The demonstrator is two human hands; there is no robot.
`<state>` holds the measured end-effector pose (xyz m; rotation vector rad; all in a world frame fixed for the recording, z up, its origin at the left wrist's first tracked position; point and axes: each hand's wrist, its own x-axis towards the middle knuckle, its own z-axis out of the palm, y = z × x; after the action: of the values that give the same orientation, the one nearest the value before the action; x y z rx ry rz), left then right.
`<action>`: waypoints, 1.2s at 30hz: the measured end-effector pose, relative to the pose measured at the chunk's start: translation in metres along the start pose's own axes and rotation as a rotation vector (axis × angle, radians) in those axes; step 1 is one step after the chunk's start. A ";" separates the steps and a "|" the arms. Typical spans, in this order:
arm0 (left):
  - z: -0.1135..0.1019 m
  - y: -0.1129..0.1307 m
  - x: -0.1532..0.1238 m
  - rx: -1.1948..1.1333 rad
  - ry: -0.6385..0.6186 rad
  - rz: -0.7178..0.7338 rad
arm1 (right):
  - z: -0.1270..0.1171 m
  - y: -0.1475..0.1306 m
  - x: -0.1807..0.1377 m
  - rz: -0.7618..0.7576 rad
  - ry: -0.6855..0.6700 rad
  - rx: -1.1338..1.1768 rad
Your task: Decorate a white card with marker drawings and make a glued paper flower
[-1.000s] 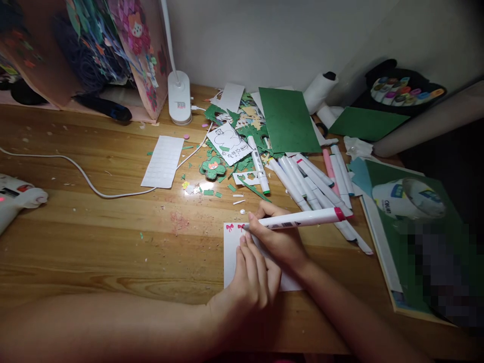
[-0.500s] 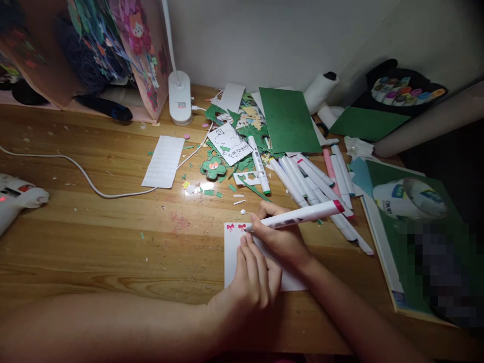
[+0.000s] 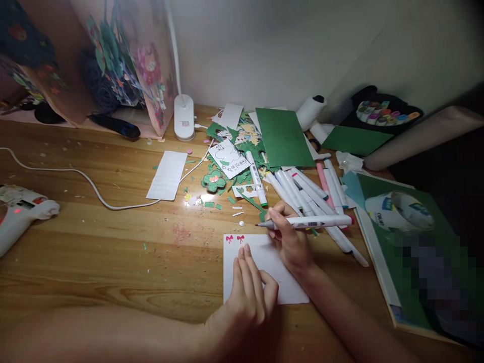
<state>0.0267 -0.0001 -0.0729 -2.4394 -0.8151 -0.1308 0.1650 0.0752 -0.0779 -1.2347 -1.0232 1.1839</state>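
Observation:
A white sheet of paper [image 3: 291, 287] lies on the wooden desk, with two small red bows [image 3: 240, 239] drawn along its top left edge. My left hand [image 3: 251, 290] rests flat on the sheet, fingers stretched out just below the bows. In my right hand [image 3: 293, 242] is a white marker [image 3: 313, 222] with a red end, held nearly level. Its grey tip points left, above the sheet's top edge and apart from the drawn bows. A small white round piece [image 3: 241, 223] lies near the tip.
Several white markers [image 3: 302, 189] lie behind my right hand. Green paper scraps, a green sheet [image 3: 285, 138] and a green flower [image 3: 214, 180] lie further back. A glue gun [image 3: 26, 212] is at the left, a lamp base [image 3: 184, 118] at the back, a tape roll [image 3: 401, 209] at the right.
My right hand has lifted the marker tip off the second bow and moved right, turning the marker more level. My left hand stays on the sheet. The view has shifted slightly.

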 end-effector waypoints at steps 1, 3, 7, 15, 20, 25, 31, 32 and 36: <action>0.000 0.000 0.000 0.003 -0.014 0.005 | -0.002 -0.001 0.001 0.003 0.006 0.024; -0.002 -0.001 0.000 0.010 -0.040 0.008 | -0.006 -0.005 0.001 -0.037 0.015 0.027; -0.007 0.000 -0.002 0.045 -0.090 0.016 | -0.014 -0.010 -0.001 -0.143 0.096 -0.017; -0.006 0.000 -0.002 -0.063 -0.075 -0.064 | -0.005 -0.013 -0.004 -0.082 -0.095 -0.201; 0.003 -0.002 0.001 -0.124 -0.004 -0.084 | -0.003 -0.009 -0.006 -0.063 -0.233 -0.318; 0.005 -0.005 0.004 -0.107 -0.045 -0.059 | -0.003 -0.003 -0.008 -0.021 -0.279 -0.284; 0.006 -0.007 0.007 -0.187 0.002 -0.029 | -0.004 -0.001 -0.008 0.017 -0.196 -0.330; 0.008 -0.006 0.007 -0.202 0.017 -0.038 | -0.003 -0.001 -0.008 0.018 -0.195 -0.332; 0.010 -0.005 0.006 -0.218 0.051 -0.066 | -0.003 -0.002 -0.008 0.014 -0.208 -0.335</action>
<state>0.0279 0.0116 -0.0777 -2.5997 -0.8995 -0.3207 0.1673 0.0667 -0.0757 -1.3973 -1.4133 1.2030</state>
